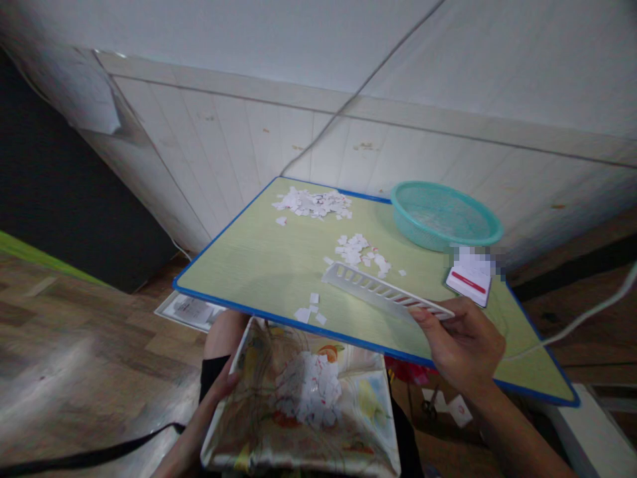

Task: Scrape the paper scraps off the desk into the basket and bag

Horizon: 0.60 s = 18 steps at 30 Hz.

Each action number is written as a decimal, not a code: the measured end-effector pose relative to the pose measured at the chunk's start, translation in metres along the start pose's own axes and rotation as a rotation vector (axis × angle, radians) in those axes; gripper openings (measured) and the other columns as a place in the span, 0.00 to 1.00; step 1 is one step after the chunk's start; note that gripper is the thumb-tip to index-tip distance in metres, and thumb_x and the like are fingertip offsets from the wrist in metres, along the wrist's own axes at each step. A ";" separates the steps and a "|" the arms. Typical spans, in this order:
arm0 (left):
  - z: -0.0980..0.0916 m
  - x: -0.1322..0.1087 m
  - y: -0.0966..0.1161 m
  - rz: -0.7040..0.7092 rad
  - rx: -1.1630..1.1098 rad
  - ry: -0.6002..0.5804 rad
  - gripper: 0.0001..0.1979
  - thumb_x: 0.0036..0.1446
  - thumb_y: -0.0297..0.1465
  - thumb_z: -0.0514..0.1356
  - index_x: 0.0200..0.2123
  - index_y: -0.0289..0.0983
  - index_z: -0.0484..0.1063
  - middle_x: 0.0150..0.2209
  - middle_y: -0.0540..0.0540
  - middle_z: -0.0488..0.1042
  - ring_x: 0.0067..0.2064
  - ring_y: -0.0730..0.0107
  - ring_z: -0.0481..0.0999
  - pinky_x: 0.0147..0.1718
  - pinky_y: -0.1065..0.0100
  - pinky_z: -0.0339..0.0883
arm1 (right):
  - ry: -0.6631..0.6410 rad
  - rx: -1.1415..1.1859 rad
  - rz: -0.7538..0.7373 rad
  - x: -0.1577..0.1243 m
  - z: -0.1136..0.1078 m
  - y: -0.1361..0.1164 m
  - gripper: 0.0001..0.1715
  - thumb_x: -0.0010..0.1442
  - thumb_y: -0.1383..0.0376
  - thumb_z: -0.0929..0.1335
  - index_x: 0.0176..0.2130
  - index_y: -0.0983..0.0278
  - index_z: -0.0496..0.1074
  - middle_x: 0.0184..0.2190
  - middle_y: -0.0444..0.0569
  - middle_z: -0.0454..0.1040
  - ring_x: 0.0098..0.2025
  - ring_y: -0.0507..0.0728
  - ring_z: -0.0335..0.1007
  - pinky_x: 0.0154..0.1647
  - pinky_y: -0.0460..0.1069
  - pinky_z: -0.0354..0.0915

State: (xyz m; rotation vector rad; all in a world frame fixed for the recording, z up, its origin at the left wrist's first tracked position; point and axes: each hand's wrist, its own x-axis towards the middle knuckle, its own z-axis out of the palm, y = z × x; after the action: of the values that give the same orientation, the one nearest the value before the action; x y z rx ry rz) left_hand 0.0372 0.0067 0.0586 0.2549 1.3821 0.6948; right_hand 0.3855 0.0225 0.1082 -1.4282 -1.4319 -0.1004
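Observation:
My right hand (465,342) is closed on one end of a white slotted plastic strip (381,289), which it holds over the table at a slant. Just beyond the strip lies a loose heap of small white paper pieces (355,249). A few more paper squares (309,312) are near the table's front edge. Low on the left, my left hand (226,385) grips the side of a shallow tray (365,435) with a fruit-patterned lining; its fingers are partly hidden. The tray rests over my lap below the table edge, with a pile of paper bits (316,392) in it.
The yellow-green table (239,265) has a blue rim. At its back lies another paper heap (316,203). A turquoise basket (445,216) and a phone (468,282) are at the right. A white cable (582,317) crosses the right side. Scissors (430,406) lie below.

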 end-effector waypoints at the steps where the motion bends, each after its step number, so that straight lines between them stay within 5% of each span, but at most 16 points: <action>1: 0.001 -0.002 0.000 -0.003 0.003 0.013 0.39 0.56 0.45 0.63 0.66 0.31 0.59 0.40 0.41 0.85 0.44 0.52 0.82 0.39 0.62 0.75 | -0.018 -0.004 -0.001 0.001 -0.001 0.000 0.08 0.52 0.63 0.76 0.29 0.61 0.74 0.19 0.41 0.72 0.17 0.49 0.62 0.16 0.45 0.54; 6: 0.005 -0.012 0.003 0.071 -0.039 -0.049 0.37 0.55 0.44 0.64 0.64 0.33 0.62 0.26 0.49 0.84 0.33 0.59 0.83 0.29 0.68 0.73 | -0.046 0.061 0.024 0.000 -0.003 -0.005 0.10 0.53 0.65 0.75 0.27 0.62 0.71 0.19 0.40 0.72 0.18 0.48 0.62 0.18 0.44 0.55; 13: -0.003 -0.011 -0.005 -0.004 -0.050 -0.097 0.35 0.59 0.41 0.60 0.64 0.26 0.59 0.29 0.42 0.84 0.35 0.51 0.84 0.32 0.61 0.75 | -0.047 0.137 0.054 -0.002 -0.003 -0.014 0.11 0.54 0.65 0.74 0.26 0.62 0.69 0.21 0.42 0.74 0.20 0.49 0.65 0.19 0.44 0.58; 18: -0.002 -0.020 -0.003 0.105 -0.091 -0.105 0.31 0.56 0.39 0.63 0.61 0.34 0.67 0.24 0.50 0.83 0.30 0.58 0.83 0.30 0.66 0.74 | -0.037 0.201 0.073 -0.004 -0.003 -0.021 0.11 0.55 0.65 0.74 0.26 0.62 0.69 0.20 0.41 0.73 0.20 0.50 0.66 0.20 0.44 0.59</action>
State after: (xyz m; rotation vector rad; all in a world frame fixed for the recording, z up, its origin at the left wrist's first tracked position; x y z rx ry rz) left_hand 0.0353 -0.0078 0.0731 0.2895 1.2407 0.8180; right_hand 0.3705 0.0118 0.1195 -1.3202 -1.3772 0.1136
